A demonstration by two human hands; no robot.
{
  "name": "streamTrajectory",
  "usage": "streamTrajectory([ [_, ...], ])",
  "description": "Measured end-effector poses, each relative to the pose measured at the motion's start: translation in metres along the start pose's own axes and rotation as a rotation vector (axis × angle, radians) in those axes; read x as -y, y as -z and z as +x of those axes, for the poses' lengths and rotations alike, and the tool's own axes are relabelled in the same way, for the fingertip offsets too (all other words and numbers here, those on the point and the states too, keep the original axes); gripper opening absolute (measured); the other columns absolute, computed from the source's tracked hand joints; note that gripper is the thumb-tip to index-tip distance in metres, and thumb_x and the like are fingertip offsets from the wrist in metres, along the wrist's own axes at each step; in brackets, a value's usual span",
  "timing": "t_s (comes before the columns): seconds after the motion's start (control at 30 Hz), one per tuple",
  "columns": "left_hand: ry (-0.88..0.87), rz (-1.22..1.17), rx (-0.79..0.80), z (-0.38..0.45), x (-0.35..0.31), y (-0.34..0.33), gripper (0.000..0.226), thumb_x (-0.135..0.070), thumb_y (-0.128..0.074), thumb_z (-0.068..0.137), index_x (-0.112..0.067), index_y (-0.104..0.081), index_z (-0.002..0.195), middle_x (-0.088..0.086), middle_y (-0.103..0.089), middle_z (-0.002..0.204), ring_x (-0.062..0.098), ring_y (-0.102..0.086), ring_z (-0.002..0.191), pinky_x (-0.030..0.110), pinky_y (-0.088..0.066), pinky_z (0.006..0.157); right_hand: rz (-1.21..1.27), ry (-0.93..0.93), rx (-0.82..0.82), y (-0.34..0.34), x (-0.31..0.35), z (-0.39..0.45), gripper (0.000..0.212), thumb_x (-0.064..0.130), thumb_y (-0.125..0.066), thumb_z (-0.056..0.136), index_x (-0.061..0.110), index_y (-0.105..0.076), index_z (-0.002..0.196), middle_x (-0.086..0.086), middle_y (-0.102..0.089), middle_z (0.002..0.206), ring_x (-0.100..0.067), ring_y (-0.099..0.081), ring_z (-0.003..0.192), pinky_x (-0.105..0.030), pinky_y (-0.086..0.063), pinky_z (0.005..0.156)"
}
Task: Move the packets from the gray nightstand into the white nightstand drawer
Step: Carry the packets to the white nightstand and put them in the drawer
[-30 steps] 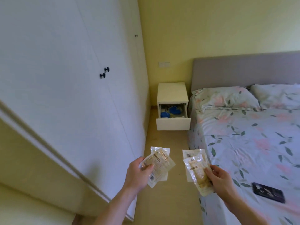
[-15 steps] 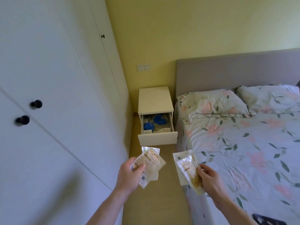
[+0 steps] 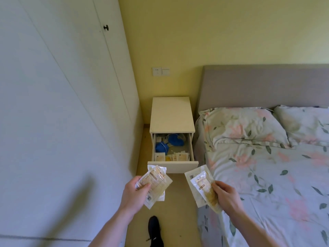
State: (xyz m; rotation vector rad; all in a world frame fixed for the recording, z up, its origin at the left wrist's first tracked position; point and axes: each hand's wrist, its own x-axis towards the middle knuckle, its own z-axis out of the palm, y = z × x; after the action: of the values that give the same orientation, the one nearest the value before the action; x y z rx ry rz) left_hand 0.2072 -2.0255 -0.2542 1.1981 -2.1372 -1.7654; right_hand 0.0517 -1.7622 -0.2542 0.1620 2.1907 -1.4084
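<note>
Head view: beige packets [image 3: 156,184] fanned in the left hand [image 3: 132,195], pinched under its thumb; further packets [image 3: 202,187] gripped between thumb and fingers of the right hand [image 3: 227,197]. Both bundles are held just in front of the white nightstand [image 3: 171,114], whose open drawer [image 3: 173,165] contains blue items and similar packets. Bed [image 3: 267,166] at right, wardrobe [image 3: 62,104] at left, black shoe [image 3: 154,230] below.

Glossy clear plastic packets [image 3: 156,182], matt white nightstand [image 3: 171,114], soft floral cotton bedding [image 3: 267,166], fabric headboard [image 3: 263,86]
</note>
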Motion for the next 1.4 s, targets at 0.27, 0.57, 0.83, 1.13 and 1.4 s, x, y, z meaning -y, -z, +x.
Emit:
streamTrajectory([
  [0.27, 0.06, 0.06, 0.05, 0.147, -0.006, 0.013, 0.009, -0.027, -0.064, 0.099, -0.031, -0.067, 0.108, -0.008, -0.073, 0.103, 0.01, -0.068, 0.098, 0.027, -0.057, 0.072, -0.062, -0.043, -0.052, -0.046, 0.046, 0.105, 0.023, 0.02, -0.057, 0.103, 0.027, -0.077, 0.092, 0.004, -0.077, 0.089, -0.019, -0.07, 0.089, -0.037, -0.056, 0.078],
  [0.57, 0.138, 0.232, 0.148, 0.286, -0.026, -0.016, 0.01, -0.03, -0.065, 0.098, -0.029, -0.063, 0.108, -0.007, -0.07, 0.106, 0.012, -0.067, 0.097, 0.024, -0.057, 0.067, -0.061, -0.156, -0.105, -0.069, 0.058, 0.222, 0.017, 0.019, -0.06, 0.101, 0.017, -0.076, 0.106, 0.001, -0.075, 0.091, -0.021, -0.071, 0.087, -0.04, -0.059, 0.077],
  [0.83, 0.246, 0.334, 0.153, 0.384, -0.032, -0.067, 0.018, -0.03, -0.063, 0.1, -0.024, -0.06, 0.116, -0.005, -0.066, 0.112, 0.012, -0.064, 0.101, 0.018, -0.054, 0.065, -0.164, -0.266, -0.021, -0.066, 0.086, 0.349, 0.017, 0.03, -0.059, 0.101, 0.026, -0.075, 0.106, 0.003, -0.073, 0.097, -0.018, -0.068, 0.091, -0.039, -0.058, 0.082],
  [1.13, 0.336, 0.432, 0.137, 0.499, 0.031, -0.116, 0.013, -0.028, -0.062, 0.1, -0.025, -0.061, 0.113, -0.007, -0.066, 0.11, 0.01, -0.063, 0.1, 0.029, -0.061, 0.079, -0.385, -0.382, 0.11, -0.112, 0.051, 0.481, 0.022, 0.035, -0.052, 0.101, 0.034, -0.072, 0.11, 0.018, -0.068, 0.095, -0.008, -0.064, 0.09, -0.027, -0.053, 0.074],
  [1.4, 0.351, 0.555, 0.2, 0.586, 0.13, -0.17, 0.022, -0.024, -0.059, 0.1, -0.033, -0.061, 0.12, -0.007, -0.068, 0.119, 0.016, -0.064, 0.104, 0.029, -0.06, 0.076, -0.451, -0.364, 0.169, -0.174, -0.014, 0.574, 0.026, 0.03, -0.052, 0.104, 0.026, -0.07, 0.122, 0.007, -0.07, 0.102, -0.008, -0.064, 0.085, -0.022, -0.048, 0.062],
])
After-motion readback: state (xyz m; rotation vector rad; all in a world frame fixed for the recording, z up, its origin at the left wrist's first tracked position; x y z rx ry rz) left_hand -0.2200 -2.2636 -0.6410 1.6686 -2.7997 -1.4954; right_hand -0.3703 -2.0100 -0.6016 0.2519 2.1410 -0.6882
